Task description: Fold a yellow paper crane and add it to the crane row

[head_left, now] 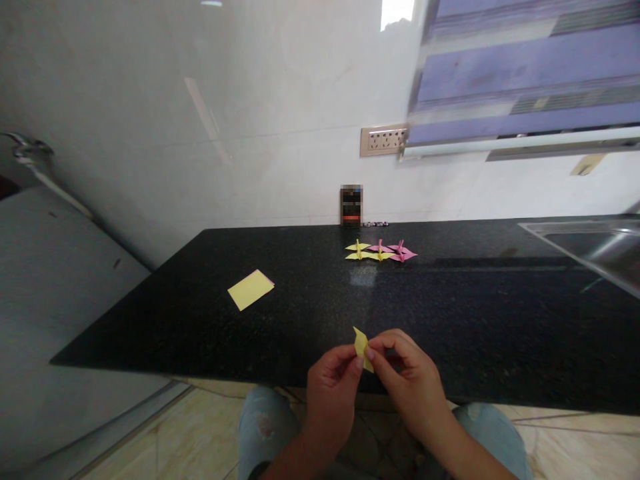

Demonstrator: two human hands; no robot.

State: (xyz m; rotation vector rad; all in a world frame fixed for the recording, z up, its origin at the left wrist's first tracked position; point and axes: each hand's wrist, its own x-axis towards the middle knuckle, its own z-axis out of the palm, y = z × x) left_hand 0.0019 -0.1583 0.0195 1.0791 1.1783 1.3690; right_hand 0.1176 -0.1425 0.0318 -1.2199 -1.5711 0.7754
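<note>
A small folded piece of yellow paper [362,347] is held up between both hands, just above the counter's front edge. My left hand [334,387] pinches its lower left side between thumb and forefinger. From the right, my right hand [413,373] grips the same paper with thumb and fingertips. Part of the paper is covered by the fingers. Farther back on the counter sit several folded paper cranes, yellow ones [359,255] on the left and pink ones [401,257] on the right, close together in two rows.
On the left of the black countertop [175,300] lies a stack of yellow paper [251,290], with a pink edge showing beneath. A phone [351,205] leans upright against the wall. At the right is a metal sink [595,247]. A wall socket [384,140] sits above the counter.
</note>
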